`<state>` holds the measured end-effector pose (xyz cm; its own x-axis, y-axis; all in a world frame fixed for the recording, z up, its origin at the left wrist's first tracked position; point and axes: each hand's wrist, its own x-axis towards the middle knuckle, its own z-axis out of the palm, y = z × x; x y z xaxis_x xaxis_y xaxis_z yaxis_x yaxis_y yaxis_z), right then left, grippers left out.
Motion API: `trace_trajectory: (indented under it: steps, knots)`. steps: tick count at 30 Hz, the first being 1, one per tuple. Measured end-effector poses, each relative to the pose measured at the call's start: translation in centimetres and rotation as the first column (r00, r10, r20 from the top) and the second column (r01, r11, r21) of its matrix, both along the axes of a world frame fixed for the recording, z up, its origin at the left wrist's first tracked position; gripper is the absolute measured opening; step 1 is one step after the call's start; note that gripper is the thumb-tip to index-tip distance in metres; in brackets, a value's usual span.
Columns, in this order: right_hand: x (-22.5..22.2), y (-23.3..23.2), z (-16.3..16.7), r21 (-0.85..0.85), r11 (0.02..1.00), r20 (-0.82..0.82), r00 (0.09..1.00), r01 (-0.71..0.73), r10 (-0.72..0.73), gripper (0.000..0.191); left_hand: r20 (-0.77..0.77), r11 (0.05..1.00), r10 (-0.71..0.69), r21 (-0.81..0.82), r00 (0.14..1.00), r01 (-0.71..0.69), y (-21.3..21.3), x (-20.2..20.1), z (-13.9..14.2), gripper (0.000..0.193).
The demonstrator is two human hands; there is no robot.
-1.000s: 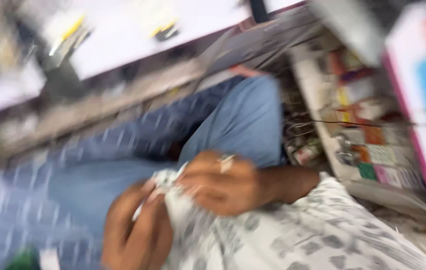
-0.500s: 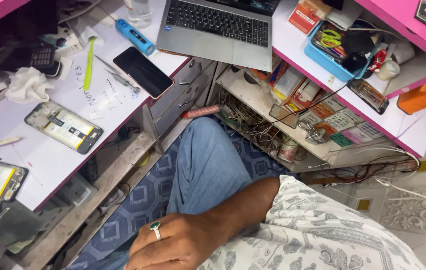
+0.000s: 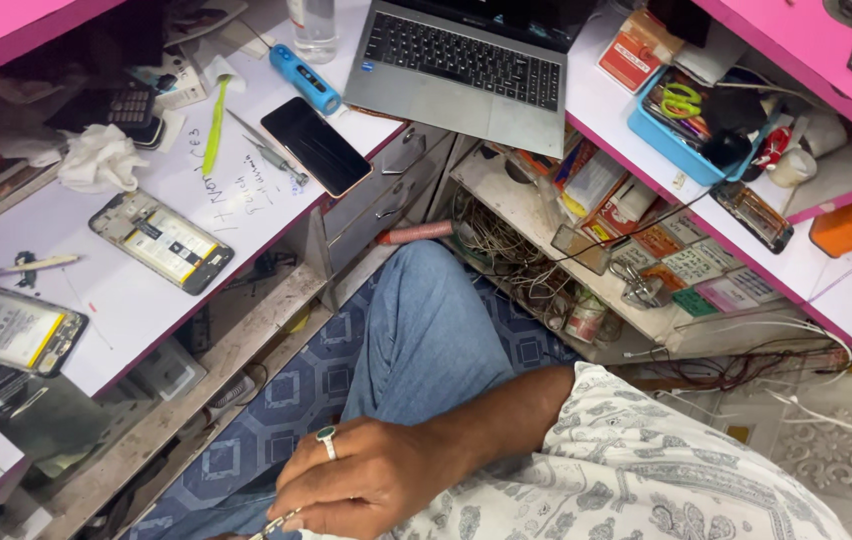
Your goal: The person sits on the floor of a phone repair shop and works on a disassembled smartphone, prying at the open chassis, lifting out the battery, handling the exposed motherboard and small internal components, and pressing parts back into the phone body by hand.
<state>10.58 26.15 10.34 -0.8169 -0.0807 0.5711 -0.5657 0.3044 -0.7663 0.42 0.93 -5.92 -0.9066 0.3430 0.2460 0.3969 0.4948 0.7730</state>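
right hand (image 3: 366, 480) shifted little | curled, pinching small metal piece (image 3: 281, 522) at fingertips | left hand unseen

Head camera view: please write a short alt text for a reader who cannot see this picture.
A person's hand wearing a green-stone ring rests on the lap, fingers pinching something small that cannot be made out; only this hand shows. Above it, a white workbench holds two opened phones, a black smartphone, a blue tool and a grey laptop.
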Motion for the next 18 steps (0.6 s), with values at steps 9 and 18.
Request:
trace_trajectory:
  steps: [9, 18]
  knots:
    - [-0.2, -0.8, -1.1, -0.094, 0.996, 0.105, 0.994, -0.001, 0.011, 0.022, -0.005, 1.000, -0.019, -0.003, 1.000, 0.019, 1.9, -0.1, 2.2, 0.021]
    - [-0.5, -1.7, -2.8, -0.260, 0.957, 0.285, 0.957, 0.126, -0.049, 0.017, -0.034, 0.997, -0.076, 0.004, 0.997, 0.076, 3.4, -1.5, 0.4, 0.022]
